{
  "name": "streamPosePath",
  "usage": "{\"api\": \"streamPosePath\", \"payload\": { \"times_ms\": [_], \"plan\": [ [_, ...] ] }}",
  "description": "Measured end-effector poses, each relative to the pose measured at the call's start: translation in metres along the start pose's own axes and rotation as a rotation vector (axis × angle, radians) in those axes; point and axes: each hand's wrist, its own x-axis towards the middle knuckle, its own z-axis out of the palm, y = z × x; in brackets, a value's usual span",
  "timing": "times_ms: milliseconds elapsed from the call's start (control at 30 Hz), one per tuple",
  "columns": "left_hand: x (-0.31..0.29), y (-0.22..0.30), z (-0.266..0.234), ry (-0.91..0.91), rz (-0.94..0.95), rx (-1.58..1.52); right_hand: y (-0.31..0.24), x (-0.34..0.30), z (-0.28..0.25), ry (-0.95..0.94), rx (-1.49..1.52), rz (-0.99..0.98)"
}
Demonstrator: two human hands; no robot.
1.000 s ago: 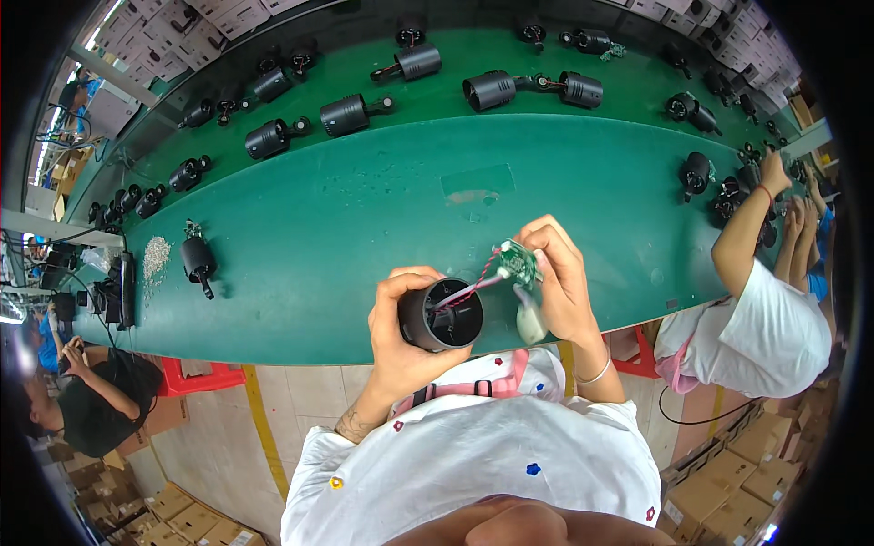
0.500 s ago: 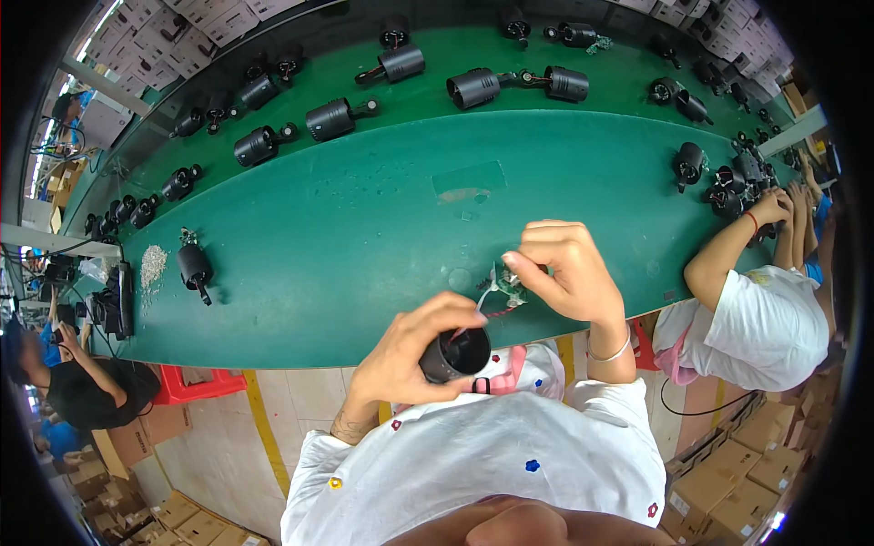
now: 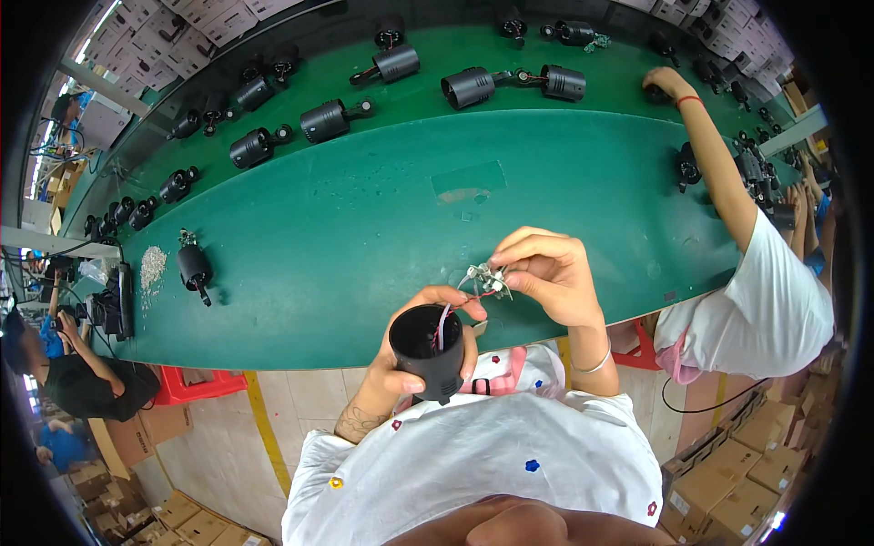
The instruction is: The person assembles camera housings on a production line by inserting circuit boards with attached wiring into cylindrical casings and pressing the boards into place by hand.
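Observation:
My left hand (image 3: 382, 369) is wrapped round a black cylindrical housing (image 3: 435, 364), its open mouth tilted up toward me. From inside it, thin red and white wires (image 3: 445, 320) run up to a small circuit board (image 3: 488, 279). The fingertips and thumb of my right hand (image 3: 553, 278) pinch that board just above the table's near edge, to the right of the housing. The board's far side is partly covered by my fingers.
Across the green table (image 3: 364, 246) runs a belt (image 3: 410, 100) bearing several black housings (image 3: 326, 119). Another housing (image 3: 193, 266) lies at the left, beside a pile of small pale pieces (image 3: 153, 266). A co-worker's arm (image 3: 719, 164) stretches over the table at the right.
My left hand has turned the housing more upright, and my right hand has tilted the board. The belt's housings have shifted slightly left. The co-worker's arm has reached out to the belt.

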Motion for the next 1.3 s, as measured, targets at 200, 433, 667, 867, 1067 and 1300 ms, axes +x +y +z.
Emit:
{"api": "streamPosePath", "payload": {
  "times_ms": [200, 433, 667, 867, 1067, 1300],
  "plan": [
    [0.007, -0.008, -0.008, -0.117, -0.044, -0.261, 0.011, 0.001, -0.014, -0.009, -0.137, -0.193],
    [-0.002, -0.008, 0.003, 0.088, 0.126, 0.745, -0.002, 0.010, -0.013, -0.049, -0.872, -0.356],
    [0.009, 0.017, 0.005, -0.288, 0.019, 1.233, -0.019, 0.017, -0.013, -0.263, -0.722, -0.058],
    [0.005, 0.011, 0.003, -0.255, -0.093, 1.160, -0.007, 0.023, -0.022, -0.355, -0.414, 0.283],
    [0.002, 0.000, 0.004, -0.003, -0.109, 0.679, 0.015, 0.013, -0.015, -0.211, -0.227, 0.426],
    [0.005, -0.025, -0.013, 0.078, 0.001, -0.124, 0.038, -0.001, 0.011, 0.252, 0.059, 0.060]
  ]
}}
